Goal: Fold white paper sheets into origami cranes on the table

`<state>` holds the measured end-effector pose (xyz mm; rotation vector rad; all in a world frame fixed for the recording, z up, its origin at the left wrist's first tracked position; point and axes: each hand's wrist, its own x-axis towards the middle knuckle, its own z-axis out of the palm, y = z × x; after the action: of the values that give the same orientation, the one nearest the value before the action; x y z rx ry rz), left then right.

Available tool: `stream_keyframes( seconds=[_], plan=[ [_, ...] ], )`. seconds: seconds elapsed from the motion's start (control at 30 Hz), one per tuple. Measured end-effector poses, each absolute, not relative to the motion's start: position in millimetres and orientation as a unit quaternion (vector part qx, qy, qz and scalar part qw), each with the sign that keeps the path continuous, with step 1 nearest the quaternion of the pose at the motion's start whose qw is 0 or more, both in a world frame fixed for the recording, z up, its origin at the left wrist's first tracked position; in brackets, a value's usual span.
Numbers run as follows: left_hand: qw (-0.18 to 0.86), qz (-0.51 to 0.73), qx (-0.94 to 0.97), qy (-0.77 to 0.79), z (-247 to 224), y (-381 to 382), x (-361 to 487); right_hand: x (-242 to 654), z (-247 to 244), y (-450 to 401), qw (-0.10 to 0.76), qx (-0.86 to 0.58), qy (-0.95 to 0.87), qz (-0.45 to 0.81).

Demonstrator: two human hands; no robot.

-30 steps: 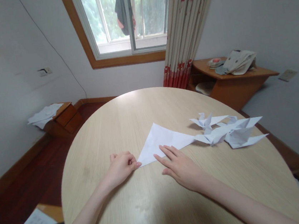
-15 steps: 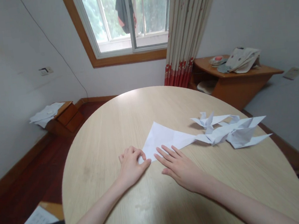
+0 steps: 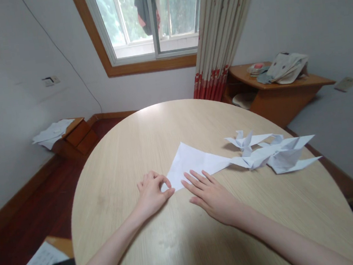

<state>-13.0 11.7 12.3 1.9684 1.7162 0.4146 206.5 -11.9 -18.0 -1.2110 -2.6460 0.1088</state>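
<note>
Folded paper (image 3: 195, 160), one piece, touches both left hand (image 3: 152, 195) and right hand (image 3: 215, 198).

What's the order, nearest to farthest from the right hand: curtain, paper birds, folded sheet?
1. Folded sheet: the right hand rests on its near edge.
2. Paper birds: on the table, to the hand's right.
3. Curtain: beyond the table, beside the window.

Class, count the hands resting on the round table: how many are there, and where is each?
2. The left hand is at the left corner of the white paper; the right hand lies spread at its near edge. Neither is hidden.
</note>
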Motion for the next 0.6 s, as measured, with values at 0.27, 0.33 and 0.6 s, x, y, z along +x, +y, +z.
stream_keyframes(
  seconds=[0.27, 0.33, 0.6],
  plan=[
    [0.266, 0.127, 0.734, 0.611, 18, 14, -29, 205, -10, -12, 0.082, -0.422, -0.902, 0.047],
    [0.28, 0.12, 0.74, 0.6, 20, 15, -33, 204, -9, -12, 0.079, -0.423, -0.901, 0.048],
    [0.314, 0.074, 0.755, 0.572, 25, 19, -48, 204, -8, -12, 0.07, -0.427, -0.9, 0.054]
  ],
)
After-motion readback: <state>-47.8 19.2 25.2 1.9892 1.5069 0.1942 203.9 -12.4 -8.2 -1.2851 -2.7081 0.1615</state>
